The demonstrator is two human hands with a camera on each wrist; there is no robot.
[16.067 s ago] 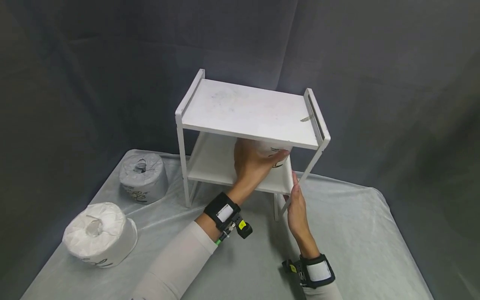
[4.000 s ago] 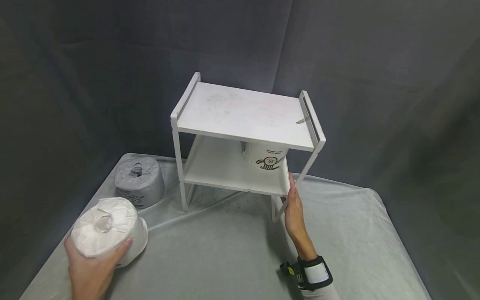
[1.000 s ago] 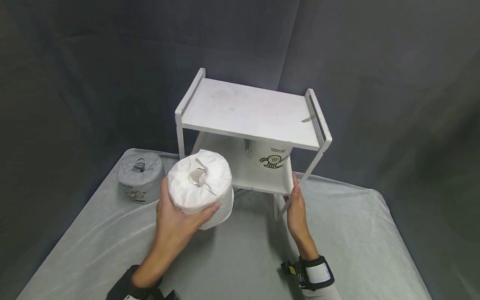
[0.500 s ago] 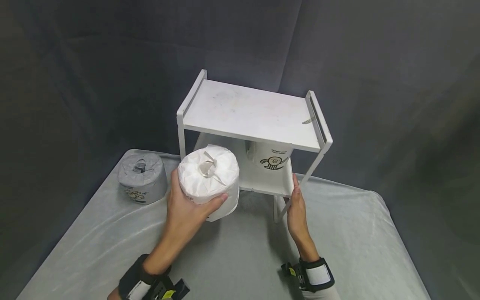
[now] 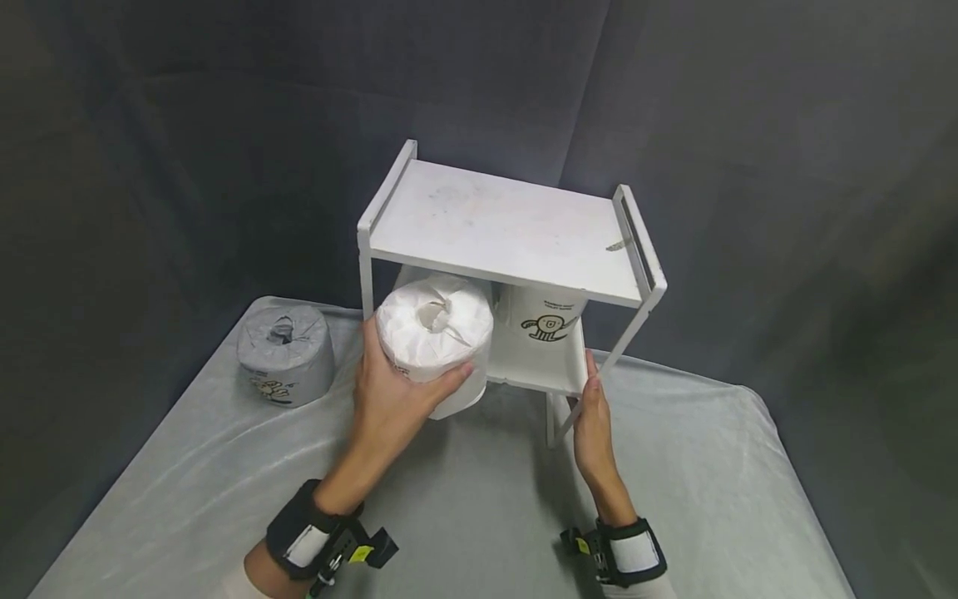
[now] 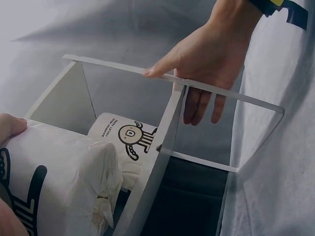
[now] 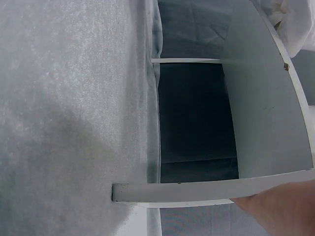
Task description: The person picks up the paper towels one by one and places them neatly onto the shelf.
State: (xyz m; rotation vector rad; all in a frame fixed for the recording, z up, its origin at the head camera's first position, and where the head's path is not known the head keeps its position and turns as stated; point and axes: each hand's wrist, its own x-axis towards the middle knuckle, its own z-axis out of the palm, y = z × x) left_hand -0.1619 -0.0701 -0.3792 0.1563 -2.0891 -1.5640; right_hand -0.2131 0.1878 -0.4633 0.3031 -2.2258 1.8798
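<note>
My left hand (image 5: 389, 408) grips a white wrapped toilet roll (image 5: 449, 341), thumb on its near side. The roll is above the table at the front of a white two-tier shelf rack (image 5: 509, 225), its back edge right at the lower tier (image 5: 535, 374). On that tier's right half stands another toilet roll (image 5: 550, 312) with a printed cartoon figure, partly hidden by the upper tier. My right hand (image 5: 594, 424) rests against the rack's right side; in the left wrist view its thumb lies on the frame bar, and its fingers extend past it.
A third wrapped toilet roll (image 5: 288, 358) stands at the back left of the cloth-covered table (image 5: 696, 466). The rack's right legs come down beside my right hand. Dark grey curtains (image 5: 224, 166) hang behind and at both sides.
My left hand took the white roll from the table's left side and carried it right and forward to the rack's lower tier. Earlier it was at the roll on that tier. My right hand stays put.
</note>
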